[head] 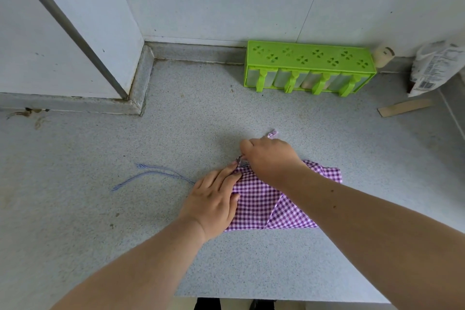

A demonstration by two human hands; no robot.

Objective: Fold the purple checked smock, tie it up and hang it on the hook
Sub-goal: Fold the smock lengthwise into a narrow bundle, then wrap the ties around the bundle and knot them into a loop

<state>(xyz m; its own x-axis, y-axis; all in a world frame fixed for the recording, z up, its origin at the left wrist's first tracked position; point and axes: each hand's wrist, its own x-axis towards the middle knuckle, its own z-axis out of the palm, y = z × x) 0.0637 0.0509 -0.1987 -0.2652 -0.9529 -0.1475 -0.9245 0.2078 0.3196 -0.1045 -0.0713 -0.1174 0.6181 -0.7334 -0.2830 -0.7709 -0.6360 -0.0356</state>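
Observation:
The purple checked smock (261,205) lies folded into a small flat packet on the grey speckled counter (176,133), near its front edge. My left hand (214,199) presses flat on the packet's left side, fingers pointing toward its top edge. My right hand (269,156) is closed at the packet's top edge, pinching a narrow tie strap whose striped end (273,133) sticks out behind the knuckles. Two thin blue-striped tie strings (153,173) trail left from under my left hand across the counter. No hook is in view.
A green plastic rack (309,68) with several clear jars stands against the back wall. A white printed bag (437,65) and a strip of cardboard (405,108) lie at the far right. A wall corner and raised ledge (136,98) jut in at the left.

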